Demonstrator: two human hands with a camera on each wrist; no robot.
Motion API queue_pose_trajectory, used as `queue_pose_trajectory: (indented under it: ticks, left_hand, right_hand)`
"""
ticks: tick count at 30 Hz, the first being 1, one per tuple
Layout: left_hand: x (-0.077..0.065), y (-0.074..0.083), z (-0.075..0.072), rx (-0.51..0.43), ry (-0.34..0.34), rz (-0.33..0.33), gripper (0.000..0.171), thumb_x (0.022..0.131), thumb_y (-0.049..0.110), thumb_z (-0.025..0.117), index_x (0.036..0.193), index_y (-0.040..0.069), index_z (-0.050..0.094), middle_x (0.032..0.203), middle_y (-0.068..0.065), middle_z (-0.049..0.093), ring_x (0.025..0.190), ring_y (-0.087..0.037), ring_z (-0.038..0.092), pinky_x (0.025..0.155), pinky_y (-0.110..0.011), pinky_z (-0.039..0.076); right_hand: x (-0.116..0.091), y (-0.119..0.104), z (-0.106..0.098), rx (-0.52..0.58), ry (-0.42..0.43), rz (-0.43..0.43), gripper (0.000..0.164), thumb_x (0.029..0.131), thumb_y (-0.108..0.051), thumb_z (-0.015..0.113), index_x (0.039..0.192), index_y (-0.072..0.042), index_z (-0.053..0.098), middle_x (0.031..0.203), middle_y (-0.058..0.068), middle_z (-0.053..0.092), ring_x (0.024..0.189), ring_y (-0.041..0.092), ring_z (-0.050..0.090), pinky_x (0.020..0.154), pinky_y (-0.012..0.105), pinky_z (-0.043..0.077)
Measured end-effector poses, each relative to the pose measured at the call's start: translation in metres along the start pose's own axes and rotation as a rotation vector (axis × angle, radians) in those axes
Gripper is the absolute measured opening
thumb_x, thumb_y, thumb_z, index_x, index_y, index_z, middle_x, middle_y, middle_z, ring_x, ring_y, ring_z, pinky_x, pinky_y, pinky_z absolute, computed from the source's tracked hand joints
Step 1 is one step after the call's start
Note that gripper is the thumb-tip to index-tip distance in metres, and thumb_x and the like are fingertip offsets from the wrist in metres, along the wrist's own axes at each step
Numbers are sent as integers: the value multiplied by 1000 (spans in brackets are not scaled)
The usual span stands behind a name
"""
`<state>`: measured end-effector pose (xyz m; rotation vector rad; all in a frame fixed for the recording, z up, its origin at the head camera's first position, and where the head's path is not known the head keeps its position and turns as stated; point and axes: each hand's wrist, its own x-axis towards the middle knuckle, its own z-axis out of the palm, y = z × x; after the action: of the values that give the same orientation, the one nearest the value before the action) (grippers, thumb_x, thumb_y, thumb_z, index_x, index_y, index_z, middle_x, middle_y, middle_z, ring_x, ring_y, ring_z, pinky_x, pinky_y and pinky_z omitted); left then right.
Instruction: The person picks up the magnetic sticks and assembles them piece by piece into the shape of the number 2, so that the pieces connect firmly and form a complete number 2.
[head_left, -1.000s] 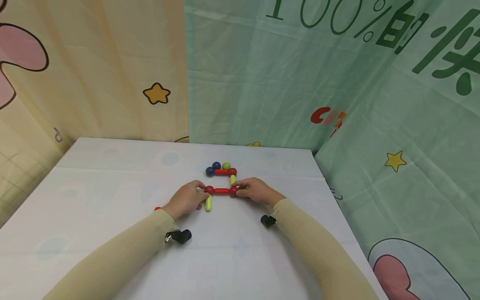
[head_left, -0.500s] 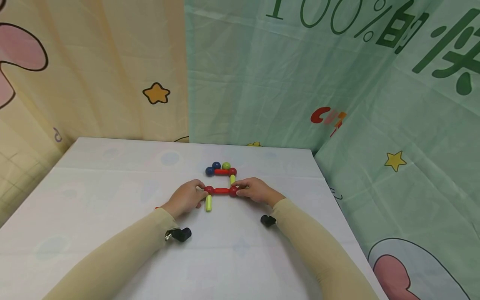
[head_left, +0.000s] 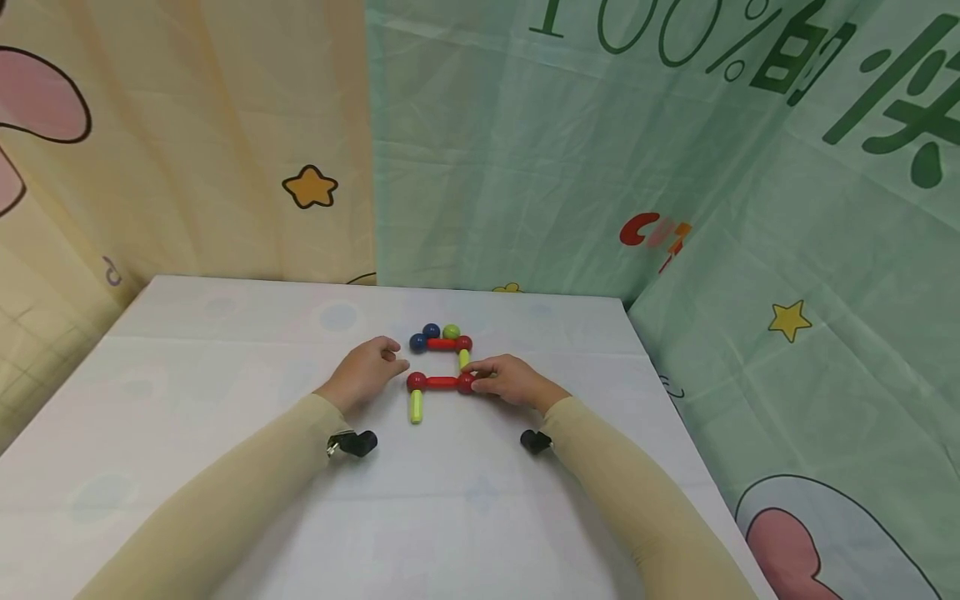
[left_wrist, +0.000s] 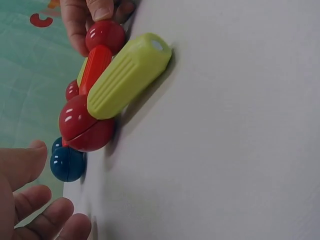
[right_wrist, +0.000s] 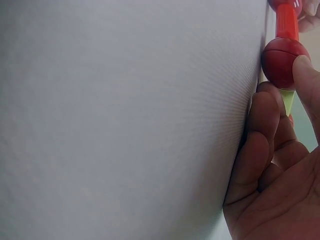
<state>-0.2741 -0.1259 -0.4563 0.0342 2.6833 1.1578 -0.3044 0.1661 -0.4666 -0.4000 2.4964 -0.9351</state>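
A joined figure of magnetic rods and balls lies on the white table. My right hand (head_left: 517, 383) pinches the red ball (right_wrist: 282, 62) at its near right corner, thumb on the ball. From that corner a red rod (head_left: 441, 383) runs left to another red ball (left_wrist: 85, 122). A yellow-green rod (left_wrist: 130, 75) points from this ball toward me. Another yellow-green rod (head_left: 464, 358) leads away to the far row, which has a red ball (head_left: 464, 342), a red rod (head_left: 441, 344) and a blue ball (head_left: 417, 342). My left hand (head_left: 363, 372) holds nothing, fingers apart, just left of the figure.
Behind the far row sit a second blue ball (head_left: 431, 331) and a green ball (head_left: 451, 332); whether they are attached, I cannot tell. The white tabletop (head_left: 225, 358) ends at printed curtains (head_left: 480, 167) behind and on the sides.
My left hand has let go of the near left red ball and moved slightly away and left. A red bit seen earlier by the left wrist is now hidden. The right hand keeps its place.
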Motion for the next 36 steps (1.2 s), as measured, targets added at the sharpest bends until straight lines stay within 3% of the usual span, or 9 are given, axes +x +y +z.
queue_pose_trajectory:
  ticks: [4, 9, 16, 30, 36]
  left_hand:
    - [8, -2, -4, -10, -8, 9, 55, 104, 37, 66, 147, 6, 53, 147, -20, 59, 135, -39, 56, 115, -56, 46]
    - [19, -1, -6, 4, -8, 29, 59, 104, 37, 65, 150, 3, 50, 151, -21, 56, 139, -40, 54, 117, -56, 45]
    - [37, 4, -8, -32, -44, -22, 65, 104, 41, 64, 156, 7, 45, 156, -18, 52, 144, -39, 49, 118, -56, 44]
    - [68, 15, -1, -38, -47, -44, 66, 104, 42, 65, 156, 7, 46, 151, -17, 57, 140, -36, 52, 120, -53, 42]
    - [75, 20, 9, 4, -15, -9, 63, 104, 41, 64, 153, 3, 50, 147, -19, 61, 136, -37, 56, 119, -52, 43]
  right_hand:
    - [0, 0, -1, 10, 0, 2, 33, 102, -23, 71, 134, -29, 74, 122, 2, 73, 106, 21, 61, 95, 36, 56]
    - [1, -1, -2, -1, 5, -4, 33, 102, -23, 71, 134, -28, 74, 122, 2, 73, 107, 21, 62, 99, 39, 55]
    - [1, 0, -3, -11, 7, -2, 33, 102, -24, 71, 135, -29, 73, 123, 2, 73, 108, 20, 62, 100, 39, 55]
    - [1, -3, -3, -45, -8, -17, 33, 103, -26, 70, 135, -28, 73, 125, 3, 72, 108, 20, 61, 103, 42, 54]
    - [0, 0, -2, -41, -1, -10, 33, 102, -26, 71, 135, -28, 73, 125, 3, 72, 110, 21, 60, 105, 44, 53]
